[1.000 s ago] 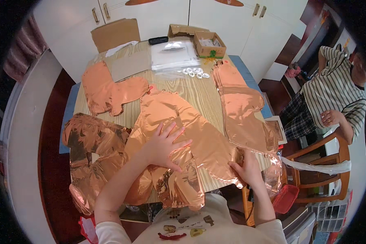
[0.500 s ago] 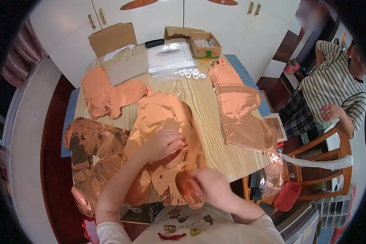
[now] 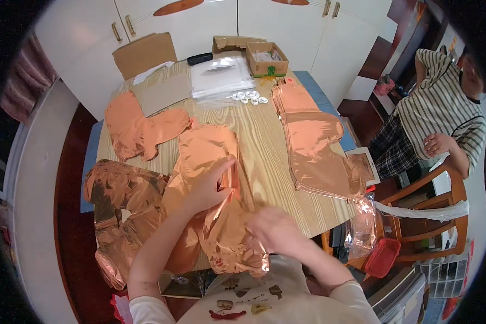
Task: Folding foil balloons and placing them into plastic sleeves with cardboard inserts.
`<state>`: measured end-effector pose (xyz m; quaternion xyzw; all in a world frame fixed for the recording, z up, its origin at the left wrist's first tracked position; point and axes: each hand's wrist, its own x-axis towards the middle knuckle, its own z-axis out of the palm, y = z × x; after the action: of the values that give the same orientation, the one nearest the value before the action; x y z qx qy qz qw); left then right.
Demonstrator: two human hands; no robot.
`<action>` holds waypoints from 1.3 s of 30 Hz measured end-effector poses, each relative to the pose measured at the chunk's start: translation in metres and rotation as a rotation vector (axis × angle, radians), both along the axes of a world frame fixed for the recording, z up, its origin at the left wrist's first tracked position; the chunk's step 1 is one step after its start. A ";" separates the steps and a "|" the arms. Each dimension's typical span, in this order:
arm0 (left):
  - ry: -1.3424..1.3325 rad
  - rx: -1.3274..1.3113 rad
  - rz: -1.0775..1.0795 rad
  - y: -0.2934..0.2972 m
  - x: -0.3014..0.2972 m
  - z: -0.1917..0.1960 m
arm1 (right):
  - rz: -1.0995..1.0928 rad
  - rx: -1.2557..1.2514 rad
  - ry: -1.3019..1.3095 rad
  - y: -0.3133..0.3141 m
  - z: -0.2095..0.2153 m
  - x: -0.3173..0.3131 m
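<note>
A flat rose-gold foil balloon (image 3: 205, 143) lies in front of me at the near middle of the table, its lower part folded and creased. My left hand (image 3: 211, 186) rests on it, forefinger stretched out along the foil and apart from the lower fingers. Over the balloon's right edge is my right hand (image 3: 275, 229), its fingers smeared by motion, so their grip does not show. Crumpled foil balloons (image 3: 127, 200) lie left of my left forearm. Another flat one (image 3: 143, 127) is at the far left, and a layered stack of them (image 3: 313, 146) lies on the right.
Clear plastic bags (image 3: 221, 78), white rings (image 3: 248, 97) and a small cardboard box (image 3: 267, 59) sit at the table's far side. A wooden chair (image 3: 456, 216) and a red basket (image 3: 382, 257) are at the right. Another person (image 3: 437, 102) in a striped shirt stands there.
My left hand has shifted up the balloon, its forefinger now stretched out. The raised foil under my right hand has come down, and that hand has moved slightly up and left.
</note>
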<state>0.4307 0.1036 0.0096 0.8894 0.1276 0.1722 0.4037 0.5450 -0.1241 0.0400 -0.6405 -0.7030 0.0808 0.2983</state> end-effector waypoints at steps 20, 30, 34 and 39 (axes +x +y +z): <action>0.205 -0.018 -0.011 -0.003 -0.002 0.007 | 0.104 0.106 -0.318 -0.008 -0.021 0.048; 0.172 -0.007 -0.034 -0.004 -0.001 0.006 | 0.103 0.080 -0.299 -0.011 -0.029 0.051; 0.241 -0.095 -0.011 -0.004 -0.001 0.010 | 0.051 0.042 -0.294 -0.013 -0.028 0.049; 0.208 -0.084 -0.029 -0.003 -0.002 0.009 | 0.075 0.043 -0.296 -0.013 -0.024 0.049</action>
<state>0.4288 0.1003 0.0188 0.8866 0.1631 0.0677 0.4275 0.5937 -0.1366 0.0159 -0.6122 -0.7644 -0.0183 0.2017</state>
